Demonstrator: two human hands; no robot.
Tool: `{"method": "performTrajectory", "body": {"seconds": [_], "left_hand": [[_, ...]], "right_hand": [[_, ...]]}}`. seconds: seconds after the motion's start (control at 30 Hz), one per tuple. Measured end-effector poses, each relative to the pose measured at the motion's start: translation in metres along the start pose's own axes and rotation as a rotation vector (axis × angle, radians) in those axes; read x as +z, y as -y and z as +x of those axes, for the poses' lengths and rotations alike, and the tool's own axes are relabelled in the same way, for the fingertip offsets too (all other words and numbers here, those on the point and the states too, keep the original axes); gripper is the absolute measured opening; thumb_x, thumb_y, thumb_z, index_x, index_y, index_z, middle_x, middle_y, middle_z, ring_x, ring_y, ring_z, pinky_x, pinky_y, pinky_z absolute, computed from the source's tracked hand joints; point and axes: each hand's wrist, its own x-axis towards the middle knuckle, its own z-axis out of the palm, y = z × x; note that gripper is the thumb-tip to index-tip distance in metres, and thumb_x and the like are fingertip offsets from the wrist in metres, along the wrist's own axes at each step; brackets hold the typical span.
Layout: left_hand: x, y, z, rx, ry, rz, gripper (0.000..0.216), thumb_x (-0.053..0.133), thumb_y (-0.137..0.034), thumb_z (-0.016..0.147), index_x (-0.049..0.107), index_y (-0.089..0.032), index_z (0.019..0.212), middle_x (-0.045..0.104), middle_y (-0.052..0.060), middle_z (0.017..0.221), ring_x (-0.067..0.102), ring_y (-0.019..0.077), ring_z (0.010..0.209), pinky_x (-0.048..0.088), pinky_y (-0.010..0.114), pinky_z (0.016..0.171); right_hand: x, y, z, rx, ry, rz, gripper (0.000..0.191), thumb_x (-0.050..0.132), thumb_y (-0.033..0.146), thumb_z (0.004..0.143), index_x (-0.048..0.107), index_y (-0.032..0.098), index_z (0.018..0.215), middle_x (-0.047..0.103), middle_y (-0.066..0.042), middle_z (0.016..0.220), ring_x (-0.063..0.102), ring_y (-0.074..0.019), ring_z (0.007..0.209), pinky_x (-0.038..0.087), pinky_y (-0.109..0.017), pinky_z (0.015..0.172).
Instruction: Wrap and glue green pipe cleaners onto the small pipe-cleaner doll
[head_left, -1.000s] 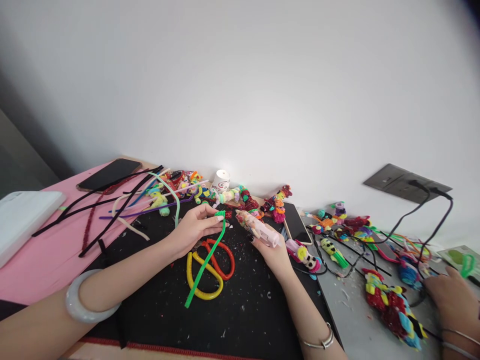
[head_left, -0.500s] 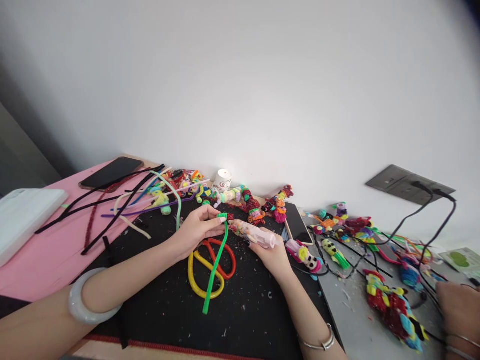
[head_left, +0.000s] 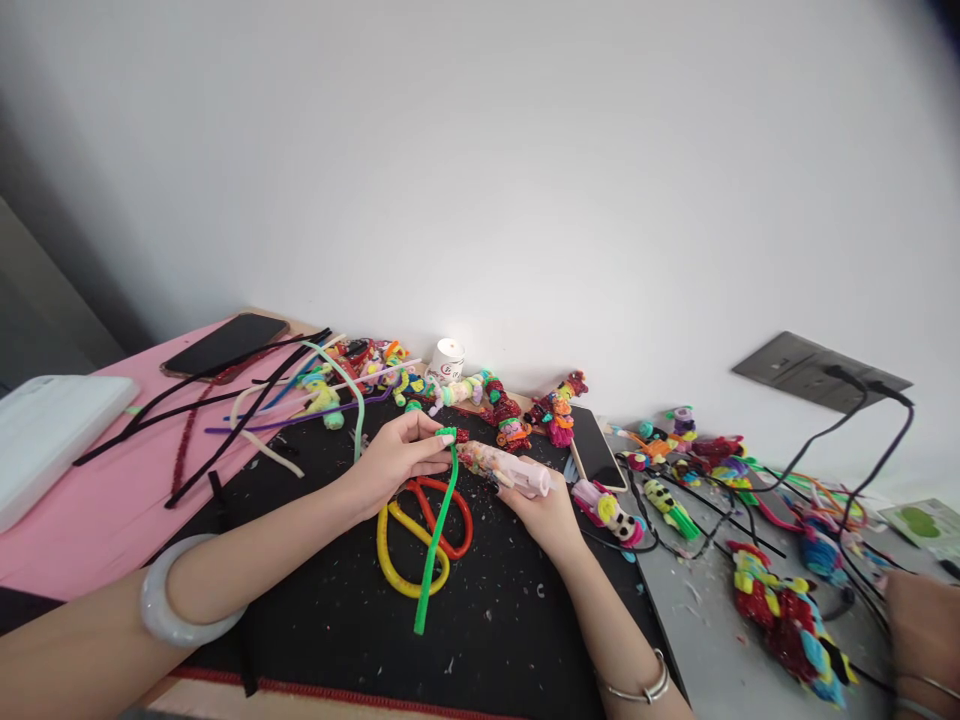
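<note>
Standing near wall [head_left: 525, 200]: paper cup [head_left: 448, 361], contents hidden. Left hand [head_left: 405, 455] pinches bright-green pipe cleaner [head_left: 436, 540], top folded; right hand [head_left: 549, 518] grips pink glue gun [head_left: 508, 467].

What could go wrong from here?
1. The right hand holds a pink tool with its tip close to the left hand's fingertips; if it's a hot glue gun, a slip might burn.
2. The green fuzzy stem trails over the scissors' handles; it could snag.
3. Black cables run among the fuzzy figures at right; a tug might shift some.
</note>
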Motion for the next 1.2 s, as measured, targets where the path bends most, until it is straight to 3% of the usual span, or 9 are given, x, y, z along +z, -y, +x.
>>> {"method": "performTrajectory", "body": {"seconds": [0.4,0.73,1.2], "left_hand": [[0.0002,-0.0011,0.0000,0.001,-0.006,0.012,0.025,0.076,-0.028,0.068,0.056,-0.017,0.076,0.064,-0.001,0.078,0.068,0.0135,0.071,0.055,0.031,0.076],[0.0002,0.0007,0.0007,0.001,-0.010,0.001,0.025,0.078,-0.027,0.066,0.055,-0.017,0.073,0.062,-0.003,0.073,0.067,0.0125,0.067,0.055,0.031,0.075],[-0.0010,0.0022,0.0018,0.019,0.003,0.034,0.024,0.077,-0.027,0.067,0.057,-0.017,0.074,0.061,-0.003,0.073,0.066,0.0121,0.068,0.055,0.029,0.073]], "right_hand": [[-0.0004,0.0001,0.0004,0.004,0.006,0.036,0.025,0.064,0.019,0.072,0.068,0.015,0.096,0.072,-0.006,0.094,0.066,-0.0222,0.081,0.052,-0.029,0.070],[-0.0019,-0.0018,0.0023,-0.031,-0.017,0.001,0.021,0.065,0.023,0.071,0.069,0.017,0.090,0.073,-0.006,0.087,0.066,-0.0254,0.088,0.054,-0.032,0.071],[-0.0022,-0.0081,0.0021,-0.044,-0.038,-0.003,0.015,0.064,0.022,0.070,0.069,0.018,0.084,0.072,-0.005,0.083,0.066,-0.0240,0.081,0.054,-0.033,0.072]]}}
